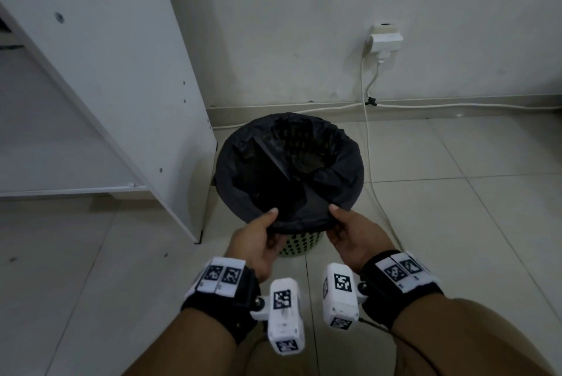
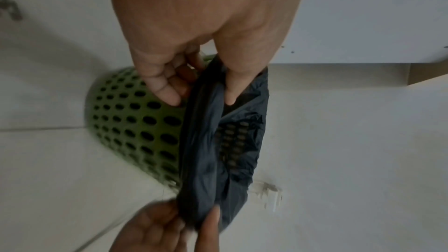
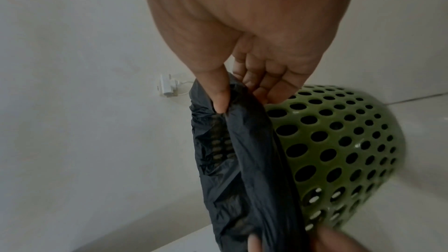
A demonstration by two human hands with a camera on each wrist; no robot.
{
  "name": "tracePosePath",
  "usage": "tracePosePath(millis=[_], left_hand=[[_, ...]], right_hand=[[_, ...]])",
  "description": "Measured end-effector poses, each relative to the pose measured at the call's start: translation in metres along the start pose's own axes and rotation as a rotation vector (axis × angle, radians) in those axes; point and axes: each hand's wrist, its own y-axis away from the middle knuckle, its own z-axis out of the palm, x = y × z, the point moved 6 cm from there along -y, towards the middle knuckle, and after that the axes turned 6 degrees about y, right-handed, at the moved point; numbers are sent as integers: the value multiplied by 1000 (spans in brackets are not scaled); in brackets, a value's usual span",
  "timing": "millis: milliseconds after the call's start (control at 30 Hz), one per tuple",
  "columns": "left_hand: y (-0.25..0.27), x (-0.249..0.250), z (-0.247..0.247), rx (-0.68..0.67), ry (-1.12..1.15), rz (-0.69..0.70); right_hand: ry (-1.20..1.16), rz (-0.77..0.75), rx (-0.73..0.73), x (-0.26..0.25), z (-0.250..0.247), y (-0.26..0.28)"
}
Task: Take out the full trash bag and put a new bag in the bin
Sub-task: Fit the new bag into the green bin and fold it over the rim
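Observation:
A green perforated bin [image 1: 296, 246] [image 2: 135, 127] [image 3: 339, 150] stands on the tiled floor by the wall. A black trash bag [image 1: 343, 168] [image 2: 206, 150] [image 3: 252, 170] lines it, with its edge folded over the rim. My left hand [image 1: 267, 229] [image 2: 201, 97] pinches the bag's near edge, thumb on top and fingers under the rim. My right hand [image 1: 337, 225] [image 3: 242, 102] pinches the same edge a little to the right in the same way. Inside the bag I see dark folds; its contents cannot be made out.
A white cabinet panel [image 1: 137, 80] stands close on the bin's left. A wall socket with a white adapter [image 1: 384, 39] sits above right, and its cable [image 1: 369, 144] runs down past the bin's right side. Bare floor tiles [image 1: 456, 223] lie to the right.

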Motion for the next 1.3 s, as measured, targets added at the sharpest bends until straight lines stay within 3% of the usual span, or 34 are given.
tracePosePath(millis=[167, 533, 800, 1000, 1300], left_hand=[[2, -8, 3, -2, 19, 51], [-18, 37, -19, -5, -324, 29], [-12, 3, -7, 0, -125, 138], [0, 4, -12, -55, -76, 258], [12, -13, -30, -110, -104, 350]], right_hand=[[8, 27, -45, 24, 6, 6], [138, 99, -24, -7, -7, -1], [58, 9, 21, -1, -6, -6], [32, -29, 42, -4, -26, -4], [76, -137, -53, -18, -33, -5]])
